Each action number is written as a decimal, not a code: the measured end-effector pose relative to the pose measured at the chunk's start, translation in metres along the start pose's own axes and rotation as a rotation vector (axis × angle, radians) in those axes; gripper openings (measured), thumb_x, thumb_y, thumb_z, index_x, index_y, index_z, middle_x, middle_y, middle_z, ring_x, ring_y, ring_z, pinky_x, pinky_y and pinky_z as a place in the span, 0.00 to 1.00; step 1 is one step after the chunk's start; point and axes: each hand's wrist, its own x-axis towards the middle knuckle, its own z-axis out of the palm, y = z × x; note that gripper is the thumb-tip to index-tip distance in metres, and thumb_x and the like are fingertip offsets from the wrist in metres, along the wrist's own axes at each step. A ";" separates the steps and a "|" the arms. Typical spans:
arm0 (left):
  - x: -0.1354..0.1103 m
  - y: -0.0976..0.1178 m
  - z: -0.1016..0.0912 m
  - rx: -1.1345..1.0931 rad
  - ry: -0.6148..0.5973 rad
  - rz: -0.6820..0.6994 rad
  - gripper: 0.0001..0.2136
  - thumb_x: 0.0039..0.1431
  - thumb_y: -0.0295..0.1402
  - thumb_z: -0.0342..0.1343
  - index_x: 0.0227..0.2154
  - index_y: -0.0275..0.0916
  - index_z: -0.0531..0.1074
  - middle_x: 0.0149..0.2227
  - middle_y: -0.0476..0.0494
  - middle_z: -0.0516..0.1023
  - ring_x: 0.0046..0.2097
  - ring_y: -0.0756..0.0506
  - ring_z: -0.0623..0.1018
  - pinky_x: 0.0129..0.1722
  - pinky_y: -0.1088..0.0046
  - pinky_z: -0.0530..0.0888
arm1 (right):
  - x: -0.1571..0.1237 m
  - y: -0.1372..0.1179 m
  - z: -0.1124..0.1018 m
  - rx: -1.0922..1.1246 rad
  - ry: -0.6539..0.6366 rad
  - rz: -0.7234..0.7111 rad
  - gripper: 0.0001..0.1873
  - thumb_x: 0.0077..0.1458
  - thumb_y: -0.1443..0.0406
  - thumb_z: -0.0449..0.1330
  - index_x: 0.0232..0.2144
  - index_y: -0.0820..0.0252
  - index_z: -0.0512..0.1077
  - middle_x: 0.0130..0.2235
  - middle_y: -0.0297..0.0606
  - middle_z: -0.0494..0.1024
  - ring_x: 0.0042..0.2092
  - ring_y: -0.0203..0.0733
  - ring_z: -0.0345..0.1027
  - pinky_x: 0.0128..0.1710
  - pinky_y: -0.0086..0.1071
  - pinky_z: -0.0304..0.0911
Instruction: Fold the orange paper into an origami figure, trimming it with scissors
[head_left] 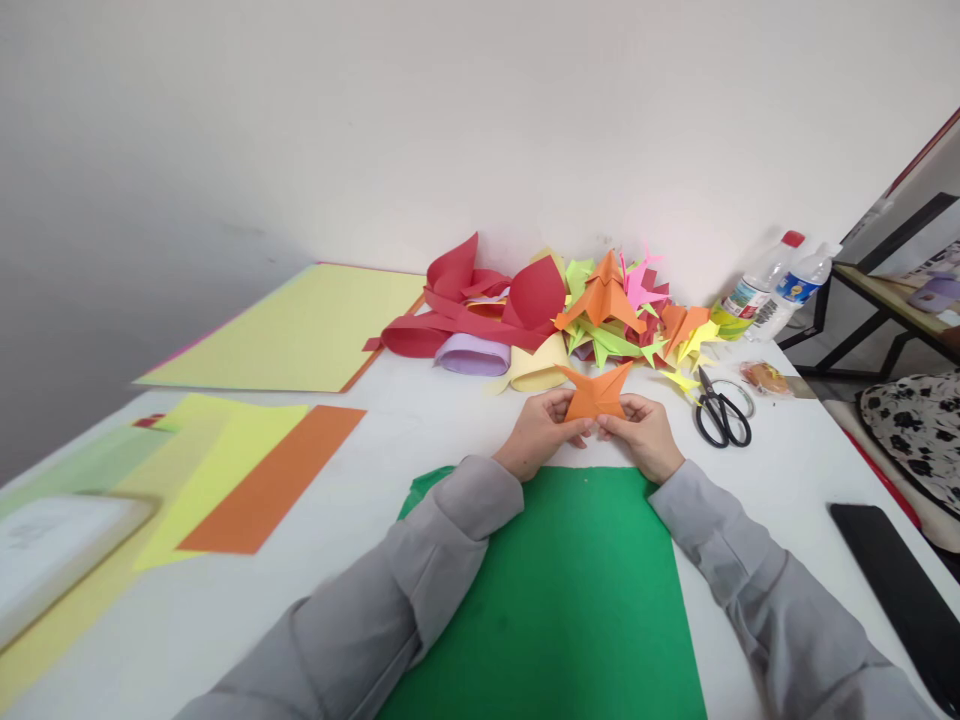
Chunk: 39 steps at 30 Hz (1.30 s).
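Between my two hands is a folded orange paper figure (596,394), with two pointed tips spreading up and outward. My left hand (541,432) pinches its left lower edge, and my right hand (643,434) pinches the right lower edge. Both thumbs lie near the bottom middle of the paper, and some of the fingers are hidden behind it. The figure is held just above the far end of a green sheet (570,590) on the white table. Beyond it lies a heap of folded paper pieces, with a larger orange folded figure (606,292) on top.
Black-handled scissors (722,415) and a tape roll (735,398) lie right of my hands. Two plastic bottles (757,280) lean at the back right. Red paper shapes (450,300) stand behind. Left are an orange strip (274,480), yellow sheets (300,330) and a white box (60,550). A black object (892,590) lies front right.
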 end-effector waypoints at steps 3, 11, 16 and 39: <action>-0.001 0.000 0.000 0.005 -0.020 0.001 0.19 0.38 0.33 0.67 0.35 0.32 0.72 0.27 0.46 0.77 0.28 0.49 0.75 0.24 0.75 0.74 | -0.001 -0.001 0.000 -0.011 -0.043 0.011 0.14 0.34 0.63 0.71 0.27 0.62 0.75 0.24 0.34 0.77 0.24 0.35 0.68 0.26 0.30 0.66; -0.001 0.003 -0.001 -0.007 -0.082 -0.008 0.23 0.39 0.34 0.67 0.40 0.31 0.71 0.26 0.44 0.77 0.27 0.48 0.75 0.25 0.73 0.74 | 0.003 0.006 -0.007 0.057 -0.016 0.044 0.12 0.35 0.65 0.70 0.26 0.63 0.75 0.21 0.33 0.76 0.22 0.33 0.67 0.23 0.27 0.64; -0.001 0.006 -0.001 -0.021 -0.071 -0.025 0.27 0.38 0.34 0.68 0.43 0.29 0.69 0.26 0.42 0.78 0.26 0.48 0.76 0.25 0.72 0.74 | 0.005 0.008 -0.006 0.126 0.050 0.079 0.17 0.31 0.66 0.72 0.28 0.63 0.75 0.23 0.33 0.77 0.20 0.32 0.65 0.21 0.27 0.63; 0.001 0.001 -0.003 -0.144 0.046 -0.047 0.28 0.37 0.32 0.68 0.43 0.30 0.68 0.22 0.47 0.75 0.28 0.46 0.77 0.28 0.69 0.75 | 0.006 -0.003 -0.004 0.239 0.143 0.119 0.16 0.28 0.67 0.72 0.24 0.62 0.73 0.21 0.29 0.73 0.19 0.28 0.60 0.18 0.25 0.59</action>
